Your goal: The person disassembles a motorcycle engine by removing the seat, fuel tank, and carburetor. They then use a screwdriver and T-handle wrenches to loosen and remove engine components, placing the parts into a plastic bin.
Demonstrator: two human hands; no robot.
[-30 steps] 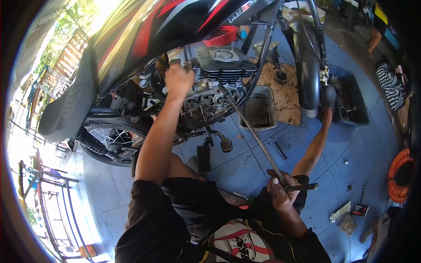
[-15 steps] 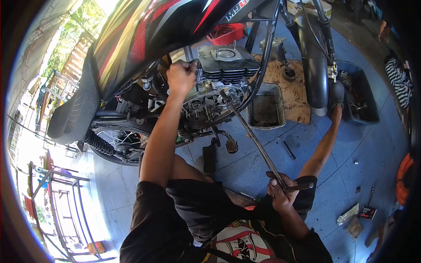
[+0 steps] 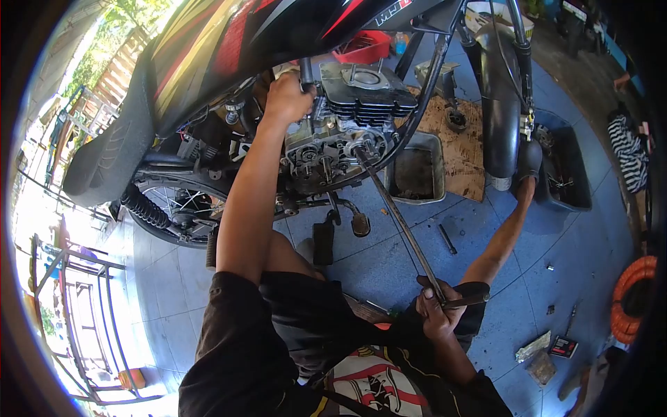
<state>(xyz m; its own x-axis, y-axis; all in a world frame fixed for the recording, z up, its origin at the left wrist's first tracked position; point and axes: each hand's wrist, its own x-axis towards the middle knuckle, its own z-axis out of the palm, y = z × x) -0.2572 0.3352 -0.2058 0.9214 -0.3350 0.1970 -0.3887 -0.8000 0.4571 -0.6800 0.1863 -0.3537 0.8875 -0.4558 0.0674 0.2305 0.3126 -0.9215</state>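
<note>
My right hand [image 3: 439, 309] is closed round the handle end of a long T-handle wrench [image 3: 399, 224], low in front of my lap. The wrench's shaft slants up to the open side of a motorcycle engine [image 3: 332, 156], and its far end meets a round fitting at the lower right. My left hand [image 3: 288, 99] is curled in a fist beside the finned cylinder [image 3: 368, 97]. A dark bar [image 3: 306, 72] rises at its fingers and a thin shaft shows below; what these belong to is hidden.
The motorcycle's seat [image 3: 114, 167] and front wheel [image 3: 499, 111] flank the engine. Beyond it stand a grey basin [image 3: 439, 174], a red basin [image 3: 379, 48] and cardboard [image 3: 469, 149]. My right foot [image 3: 529, 161] rests by a dark bin [image 3: 580, 201]. A metal rod [image 3: 447, 239] lies on the tiles.
The view has shifted slightly. The wrench's far end has moved a little right and down against the engine. Both hands keep their grips.
</note>
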